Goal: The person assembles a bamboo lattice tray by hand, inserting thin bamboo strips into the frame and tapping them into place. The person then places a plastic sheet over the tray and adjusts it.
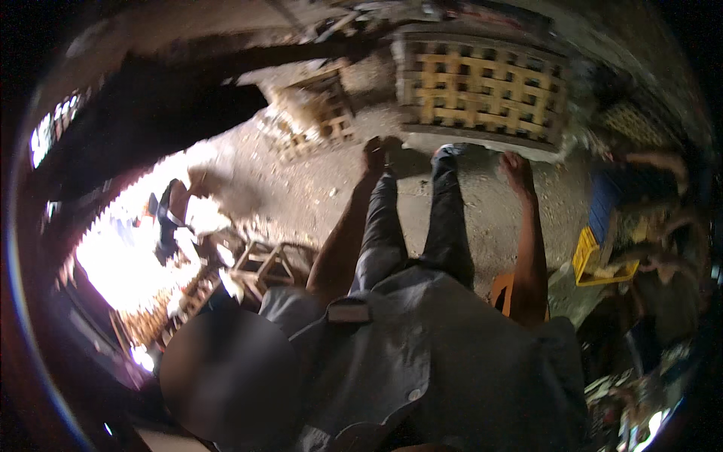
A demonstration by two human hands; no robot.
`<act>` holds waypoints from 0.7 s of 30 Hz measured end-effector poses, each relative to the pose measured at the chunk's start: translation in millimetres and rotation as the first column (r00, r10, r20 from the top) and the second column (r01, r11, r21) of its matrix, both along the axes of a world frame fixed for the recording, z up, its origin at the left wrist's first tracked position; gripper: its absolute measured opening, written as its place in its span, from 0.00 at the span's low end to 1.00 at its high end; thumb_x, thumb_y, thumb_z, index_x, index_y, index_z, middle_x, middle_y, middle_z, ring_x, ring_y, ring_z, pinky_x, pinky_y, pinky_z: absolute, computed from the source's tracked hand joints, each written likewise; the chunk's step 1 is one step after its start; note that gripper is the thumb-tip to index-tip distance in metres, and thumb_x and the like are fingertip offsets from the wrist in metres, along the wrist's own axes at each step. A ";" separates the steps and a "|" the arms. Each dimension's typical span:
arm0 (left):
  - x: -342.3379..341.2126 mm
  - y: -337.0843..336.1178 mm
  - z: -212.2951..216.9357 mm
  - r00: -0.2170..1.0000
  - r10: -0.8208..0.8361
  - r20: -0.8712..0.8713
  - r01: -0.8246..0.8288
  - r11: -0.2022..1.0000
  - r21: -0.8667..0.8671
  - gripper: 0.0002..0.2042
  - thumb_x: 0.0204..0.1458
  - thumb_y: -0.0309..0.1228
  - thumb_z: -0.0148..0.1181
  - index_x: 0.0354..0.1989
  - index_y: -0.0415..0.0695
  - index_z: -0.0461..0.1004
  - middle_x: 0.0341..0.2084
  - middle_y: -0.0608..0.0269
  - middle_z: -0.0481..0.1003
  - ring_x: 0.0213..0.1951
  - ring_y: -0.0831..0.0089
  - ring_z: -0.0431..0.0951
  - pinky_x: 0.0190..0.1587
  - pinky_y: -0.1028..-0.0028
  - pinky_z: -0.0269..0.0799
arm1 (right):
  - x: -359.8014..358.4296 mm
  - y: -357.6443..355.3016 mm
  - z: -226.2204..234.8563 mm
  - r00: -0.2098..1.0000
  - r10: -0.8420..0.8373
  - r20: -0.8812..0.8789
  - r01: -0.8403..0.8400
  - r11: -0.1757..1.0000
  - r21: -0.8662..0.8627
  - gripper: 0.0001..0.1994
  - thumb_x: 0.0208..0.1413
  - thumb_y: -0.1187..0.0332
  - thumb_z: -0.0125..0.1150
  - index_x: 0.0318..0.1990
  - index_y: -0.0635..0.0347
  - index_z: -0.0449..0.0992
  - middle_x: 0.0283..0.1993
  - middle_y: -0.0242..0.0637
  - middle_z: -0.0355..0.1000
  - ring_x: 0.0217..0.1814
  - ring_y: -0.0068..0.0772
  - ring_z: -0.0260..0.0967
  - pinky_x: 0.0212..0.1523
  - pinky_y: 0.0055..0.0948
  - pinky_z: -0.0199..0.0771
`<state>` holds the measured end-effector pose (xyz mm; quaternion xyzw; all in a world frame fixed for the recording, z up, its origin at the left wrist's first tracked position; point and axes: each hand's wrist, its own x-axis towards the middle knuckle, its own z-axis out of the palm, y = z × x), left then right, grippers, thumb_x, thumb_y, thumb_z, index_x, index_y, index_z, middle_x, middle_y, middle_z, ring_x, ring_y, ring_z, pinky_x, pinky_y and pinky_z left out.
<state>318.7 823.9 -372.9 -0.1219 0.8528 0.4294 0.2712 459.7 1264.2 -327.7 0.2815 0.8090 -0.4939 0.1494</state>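
We note the person's left hand point(373, 153) hanging at the end of a straight arm, low over the dirt ground point(301, 188), just beside the left trouser leg point(380, 226). The fingers are curled in and blurred; we cannot tell whether they are pressed together or grip anything. The right hand point(517, 170) hangs likewise on the other side, fingers loosely together and pointing at the ground, holding nothing that we can make out.

Nearest to both hands is a large wooden slatted crate point(482, 90), lying on the ground just beyond the feet, its yellowish lattice face turned up toward the camera. The right hand is near its lower edge but apart from it; the left hand is near its lower left corner, also apart. A smaller wooden crate point(320, 109) lies to the left of the large one, tilted among debris.

To the person's right stands a yellow plastic crate point(595, 260), with a blue crate point(606, 203) just behind it. Another person's arm point(655, 162) reaches in at the far right. On the left, an overexposed bright patch hides detail; an open wooden frame point(263, 260) sits at its edge. The grey shirt point(422, 354) fills the lower view.
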 end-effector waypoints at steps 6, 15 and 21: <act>42.0 -83.7 84.2 0.986 -0.161 0.046 0.153 0.978 0.142 0.12 0.56 0.30 0.58 0.46 0.42 0.79 0.41 0.53 0.80 0.37 0.66 0.81 0.38 0.66 0.78 | 85.6 -48.9 62.0 0.872 0.413 0.263 -0.411 0.909 -0.065 0.15 0.62 0.60 0.54 0.31 0.63 0.69 0.27 0.36 0.67 0.27 0.29 0.65 0.36 0.27 0.68; 266.1 -235.1 154.1 0.745 0.523 0.414 -0.565 0.825 -0.026 0.21 0.55 0.39 0.59 0.56 0.44 0.72 0.38 0.59 0.79 0.36 0.66 0.82 0.28 0.68 0.75 | 210.8 -15.3 35.0 0.666 0.276 0.693 -0.372 0.928 -0.012 0.15 0.61 0.56 0.57 0.46 0.57 0.73 0.35 0.37 0.76 0.38 0.45 0.77 0.33 0.43 0.73; 459.8 -323.2 127.7 0.915 0.193 0.355 -0.113 0.966 -0.234 0.14 0.52 0.38 0.60 0.42 0.44 0.81 0.30 0.61 0.81 0.31 0.67 0.80 0.33 0.66 0.73 | 201.8 -105.6 69.6 0.768 -0.239 0.594 0.470 0.840 -0.270 0.18 0.60 0.54 0.57 0.51 0.55 0.72 0.37 0.36 0.77 0.35 0.41 0.77 0.28 0.45 0.73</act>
